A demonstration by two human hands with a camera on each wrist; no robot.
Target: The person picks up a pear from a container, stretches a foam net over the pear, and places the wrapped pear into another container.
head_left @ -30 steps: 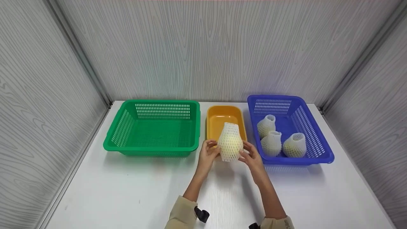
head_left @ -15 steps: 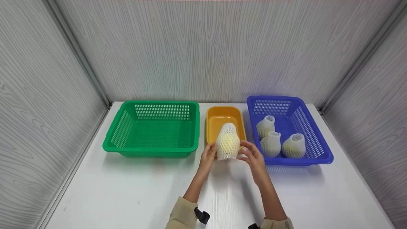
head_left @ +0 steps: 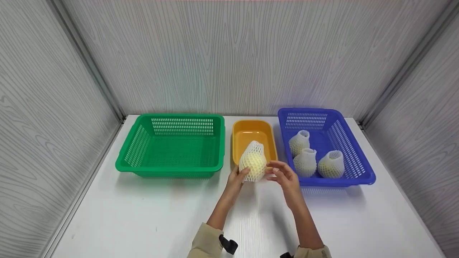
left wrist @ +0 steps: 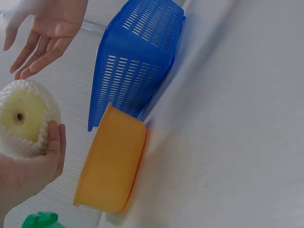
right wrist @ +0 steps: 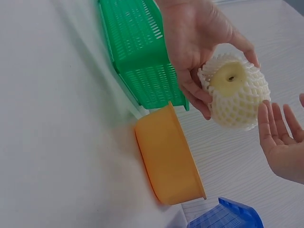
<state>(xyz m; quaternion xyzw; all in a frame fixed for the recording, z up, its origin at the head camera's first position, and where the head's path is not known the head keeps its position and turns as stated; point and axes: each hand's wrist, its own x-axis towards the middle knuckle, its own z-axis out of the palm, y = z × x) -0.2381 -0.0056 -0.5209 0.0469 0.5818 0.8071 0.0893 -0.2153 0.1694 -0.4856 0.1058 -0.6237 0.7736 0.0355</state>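
My left hand [head_left: 233,186] grips a round, pale yellow fruit [head_left: 254,164] wrapped in a white foam net sleeve. The sleeve's narrow end points up and away in the head view. In the left wrist view the net parts around the fruit's bare end [left wrist: 21,114], which has a dark dimple. My right hand [head_left: 288,181] is just right of the fruit, its fingers loosely bent and spread. In the right wrist view the right fingertips [right wrist: 264,107] come right up to the net's side, with nothing between finger and thumb.
A yellow tub [head_left: 252,125] stands behind the hands. The green basket [head_left: 172,169] is on the left. The blue basket [head_left: 331,181] on the right holds several net-wrapped fruits [head_left: 331,165]. All stand on a white table [head_left: 143,215] with panel walls around.
The fruit has moved slightly left and tilted in my left hand, whose thumb now lies across its front. My right hand has let go and come a little away from it.
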